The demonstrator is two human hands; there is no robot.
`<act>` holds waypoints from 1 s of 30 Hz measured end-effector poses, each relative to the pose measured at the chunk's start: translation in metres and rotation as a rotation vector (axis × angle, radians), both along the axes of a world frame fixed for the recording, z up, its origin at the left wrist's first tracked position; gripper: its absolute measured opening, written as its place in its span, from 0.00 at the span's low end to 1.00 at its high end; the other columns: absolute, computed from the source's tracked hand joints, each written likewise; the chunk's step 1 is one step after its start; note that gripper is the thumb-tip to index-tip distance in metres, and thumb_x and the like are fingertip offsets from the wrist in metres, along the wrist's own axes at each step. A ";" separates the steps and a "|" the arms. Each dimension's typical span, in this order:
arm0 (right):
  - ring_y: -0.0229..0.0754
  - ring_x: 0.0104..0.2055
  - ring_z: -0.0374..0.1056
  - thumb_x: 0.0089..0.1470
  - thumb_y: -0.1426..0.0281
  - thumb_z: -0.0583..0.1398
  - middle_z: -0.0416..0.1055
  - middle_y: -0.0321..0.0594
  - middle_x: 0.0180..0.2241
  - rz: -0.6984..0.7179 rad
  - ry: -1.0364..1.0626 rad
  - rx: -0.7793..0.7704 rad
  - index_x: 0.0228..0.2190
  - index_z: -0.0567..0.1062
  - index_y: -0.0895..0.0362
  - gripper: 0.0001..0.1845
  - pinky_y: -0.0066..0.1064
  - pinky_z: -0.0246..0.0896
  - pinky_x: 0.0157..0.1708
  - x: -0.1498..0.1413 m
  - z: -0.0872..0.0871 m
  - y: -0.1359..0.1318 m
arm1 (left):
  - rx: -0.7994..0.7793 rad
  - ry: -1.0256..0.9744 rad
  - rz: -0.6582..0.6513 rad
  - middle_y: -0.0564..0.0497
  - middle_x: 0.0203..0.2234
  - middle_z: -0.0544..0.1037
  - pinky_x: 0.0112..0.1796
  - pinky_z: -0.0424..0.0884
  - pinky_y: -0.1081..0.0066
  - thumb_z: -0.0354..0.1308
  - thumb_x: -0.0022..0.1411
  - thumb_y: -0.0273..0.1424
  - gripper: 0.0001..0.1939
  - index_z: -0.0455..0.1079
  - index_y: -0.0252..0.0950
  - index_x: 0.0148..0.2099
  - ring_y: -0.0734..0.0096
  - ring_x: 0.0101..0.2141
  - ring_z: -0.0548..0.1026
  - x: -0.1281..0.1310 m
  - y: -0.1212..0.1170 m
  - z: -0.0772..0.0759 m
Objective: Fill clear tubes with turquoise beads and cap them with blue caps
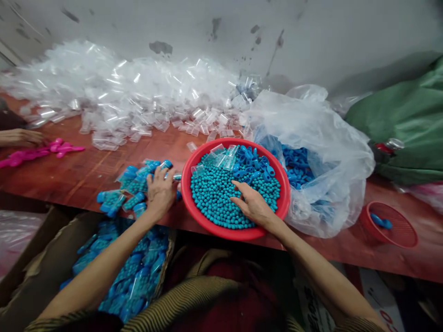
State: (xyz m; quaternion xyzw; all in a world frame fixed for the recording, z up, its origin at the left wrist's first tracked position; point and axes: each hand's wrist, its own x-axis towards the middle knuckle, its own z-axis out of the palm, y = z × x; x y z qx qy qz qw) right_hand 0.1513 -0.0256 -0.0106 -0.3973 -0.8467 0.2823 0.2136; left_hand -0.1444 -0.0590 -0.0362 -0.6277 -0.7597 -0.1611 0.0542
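A red basin (188, 210) full of small turquoise beads (216, 198) stands before me. Clear plastic tubes (229, 157) and blue caps with ring-like loops (268, 171) lie on the beads. Over the beads is my right hand (254, 203), fingers apart and nothing visible in them. My left hand (161, 193) is left of the basin, its fingers curled over a small clear tube (177, 176) that pokes out toward the rim; the grip is partly hidden. Beside that hand lies a pile of bead-filled, blue-capped tubes (112, 200).
Behind the basin a heap of empty clear tubes (138, 92) runs along the wall. An open plastic bag (332, 138) of blue caps stands right, near a small red basket (391, 226). Below the table edge, a carton (44, 272) holds filled tubes. Another person's hand (22, 137) touches pink pieces (60, 147).
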 end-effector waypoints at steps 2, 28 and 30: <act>0.45 0.44 0.68 0.57 0.68 0.55 0.69 0.49 0.45 0.004 -0.010 0.010 0.55 0.62 0.60 0.24 0.41 0.65 0.45 0.002 0.000 0.000 | -0.107 -0.013 -0.082 0.35 0.59 0.61 0.58 0.43 0.45 0.42 0.62 0.28 0.24 0.61 0.30 0.59 0.48 0.62 0.49 0.005 0.004 -0.020; 0.37 0.34 0.69 0.58 0.71 0.53 0.72 0.38 0.36 0.031 0.048 -0.197 0.44 0.63 0.59 0.11 0.30 0.64 0.36 -0.065 0.017 0.038 | 0.002 -0.280 -0.445 0.41 0.49 0.71 0.50 0.62 0.59 0.48 0.61 0.34 0.21 0.61 0.35 0.56 0.56 0.50 0.68 0.061 0.010 0.046; 0.36 0.33 0.68 0.58 0.74 0.53 0.72 0.37 0.36 0.084 0.031 -0.215 0.41 0.65 0.59 0.08 0.29 0.63 0.37 -0.048 0.015 0.024 | -0.210 -0.342 -0.547 0.42 0.42 0.75 0.45 0.66 0.61 0.48 0.60 0.32 0.19 0.63 0.36 0.53 0.57 0.44 0.72 0.082 0.014 0.044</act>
